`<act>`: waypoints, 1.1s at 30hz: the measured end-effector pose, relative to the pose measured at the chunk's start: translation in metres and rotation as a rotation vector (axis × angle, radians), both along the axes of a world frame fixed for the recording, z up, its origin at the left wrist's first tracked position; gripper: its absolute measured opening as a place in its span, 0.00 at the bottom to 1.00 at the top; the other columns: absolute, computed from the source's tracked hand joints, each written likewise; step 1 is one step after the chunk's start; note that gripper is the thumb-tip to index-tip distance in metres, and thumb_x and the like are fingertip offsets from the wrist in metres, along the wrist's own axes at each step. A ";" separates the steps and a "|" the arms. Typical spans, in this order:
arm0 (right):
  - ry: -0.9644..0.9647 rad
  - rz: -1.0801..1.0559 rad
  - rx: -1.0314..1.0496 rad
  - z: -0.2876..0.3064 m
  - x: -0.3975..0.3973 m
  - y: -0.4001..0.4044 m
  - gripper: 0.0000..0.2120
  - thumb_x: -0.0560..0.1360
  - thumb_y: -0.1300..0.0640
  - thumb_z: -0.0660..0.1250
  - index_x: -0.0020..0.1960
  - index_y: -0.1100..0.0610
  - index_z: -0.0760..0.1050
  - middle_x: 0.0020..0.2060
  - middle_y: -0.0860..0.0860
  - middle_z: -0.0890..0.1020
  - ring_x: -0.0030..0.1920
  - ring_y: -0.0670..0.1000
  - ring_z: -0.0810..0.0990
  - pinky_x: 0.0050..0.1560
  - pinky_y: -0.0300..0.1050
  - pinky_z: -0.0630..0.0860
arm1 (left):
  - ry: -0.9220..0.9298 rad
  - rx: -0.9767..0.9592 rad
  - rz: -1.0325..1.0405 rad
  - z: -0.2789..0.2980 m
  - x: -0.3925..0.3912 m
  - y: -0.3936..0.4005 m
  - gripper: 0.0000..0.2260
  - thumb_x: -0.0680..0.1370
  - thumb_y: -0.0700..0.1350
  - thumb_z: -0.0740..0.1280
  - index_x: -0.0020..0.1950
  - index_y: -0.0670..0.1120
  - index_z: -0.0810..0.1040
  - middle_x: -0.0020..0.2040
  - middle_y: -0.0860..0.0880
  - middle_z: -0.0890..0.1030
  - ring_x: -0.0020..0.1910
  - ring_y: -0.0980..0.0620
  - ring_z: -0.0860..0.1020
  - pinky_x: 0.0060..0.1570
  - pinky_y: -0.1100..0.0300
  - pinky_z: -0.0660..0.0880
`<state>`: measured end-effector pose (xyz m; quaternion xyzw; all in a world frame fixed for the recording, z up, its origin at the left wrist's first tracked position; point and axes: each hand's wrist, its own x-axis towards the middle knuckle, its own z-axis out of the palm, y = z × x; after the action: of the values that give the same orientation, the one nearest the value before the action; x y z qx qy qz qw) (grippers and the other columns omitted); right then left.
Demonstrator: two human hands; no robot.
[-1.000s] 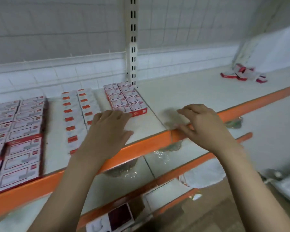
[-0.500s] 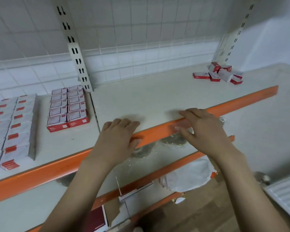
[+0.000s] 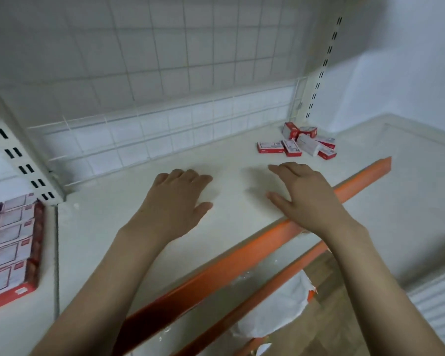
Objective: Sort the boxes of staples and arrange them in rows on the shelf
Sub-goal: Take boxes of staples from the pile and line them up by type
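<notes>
- the left hand (image 3: 174, 202) is over the white shelf (image 3: 242, 160), fingers loosely bent, grasping nothing.
- the right hand (image 3: 307, 195) is beside it near the orange front edge (image 3: 365, 176), relaxed, holding nothing.
- a loose heap of staple boxes (image 3: 299, 143) lies far right.
- tidy rows of staple boxes (image 3: 9, 242) sit at the left.

No print can be read: the small red-and-white cardboard staple boxes (image 3: 297, 143) heaped at the back of the white shelf (image 3: 144, 214) and the rowed red-and-white boxes (image 3: 9, 242) at left carry labels too blurred to make out.
</notes>
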<state>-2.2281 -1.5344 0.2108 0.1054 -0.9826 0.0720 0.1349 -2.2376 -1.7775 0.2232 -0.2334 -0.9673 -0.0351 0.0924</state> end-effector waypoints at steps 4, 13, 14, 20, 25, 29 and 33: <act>-0.018 -0.031 0.001 -0.005 -0.018 0.022 0.27 0.76 0.48 0.63 0.71 0.56 0.64 0.64 0.53 0.72 0.62 0.57 0.70 0.61 0.53 0.68 | -0.037 -0.015 -0.040 -0.003 -0.028 0.022 0.23 0.80 0.57 0.55 0.74 0.54 0.58 0.70 0.53 0.66 0.68 0.51 0.63 0.66 0.56 0.57; -0.023 -0.073 0.000 -0.008 -0.056 0.083 0.27 0.75 0.47 0.63 0.71 0.55 0.64 0.65 0.52 0.72 0.62 0.57 0.71 0.60 0.51 0.68 | -0.141 -0.016 -0.079 -0.012 -0.094 0.089 0.25 0.79 0.56 0.57 0.75 0.51 0.57 0.71 0.51 0.64 0.68 0.50 0.64 0.66 0.55 0.60; -0.025 -0.070 0.007 -0.008 -0.060 0.090 0.27 0.75 0.47 0.63 0.71 0.55 0.64 0.64 0.52 0.72 0.62 0.56 0.71 0.60 0.50 0.68 | -0.149 -0.005 -0.079 -0.012 -0.104 0.099 0.26 0.79 0.56 0.57 0.75 0.50 0.57 0.71 0.51 0.63 0.68 0.49 0.64 0.66 0.55 0.61; -0.029 -0.062 0.065 -0.004 -0.073 0.143 0.27 0.77 0.46 0.60 0.73 0.50 0.60 0.65 0.49 0.70 0.64 0.54 0.68 0.61 0.48 0.66 | -0.189 -0.016 -0.098 -0.021 -0.173 0.173 0.27 0.79 0.53 0.60 0.74 0.45 0.58 0.70 0.46 0.64 0.66 0.46 0.66 0.64 0.52 0.66; -0.037 -0.061 0.075 -0.007 -0.078 0.183 0.26 0.77 0.46 0.59 0.73 0.50 0.60 0.66 0.47 0.69 0.64 0.52 0.68 0.61 0.46 0.64 | -0.245 -0.062 -0.060 -0.037 -0.214 0.213 0.25 0.80 0.49 0.58 0.74 0.43 0.58 0.69 0.44 0.66 0.65 0.45 0.68 0.62 0.52 0.68; -0.055 -0.035 0.071 -0.014 -0.084 0.202 0.27 0.78 0.46 0.58 0.74 0.50 0.58 0.67 0.47 0.67 0.65 0.51 0.66 0.63 0.45 0.63 | -0.283 -0.055 -0.038 -0.047 -0.231 0.224 0.12 0.79 0.48 0.58 0.58 0.43 0.70 0.54 0.45 0.74 0.51 0.48 0.74 0.49 0.55 0.71; -0.048 0.031 0.045 -0.016 -0.100 0.205 0.26 0.78 0.46 0.58 0.73 0.51 0.60 0.66 0.47 0.69 0.65 0.51 0.67 0.63 0.45 0.64 | -0.185 -0.083 -0.058 -0.044 -0.233 0.223 0.07 0.78 0.48 0.60 0.44 0.47 0.67 0.43 0.50 0.71 0.43 0.49 0.72 0.41 0.59 0.64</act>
<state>-2.3278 -1.3296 0.1951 0.1219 -0.9852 0.0543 0.1079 -2.4706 -1.5548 0.1791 -0.2608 -0.9652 -0.0192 -0.0080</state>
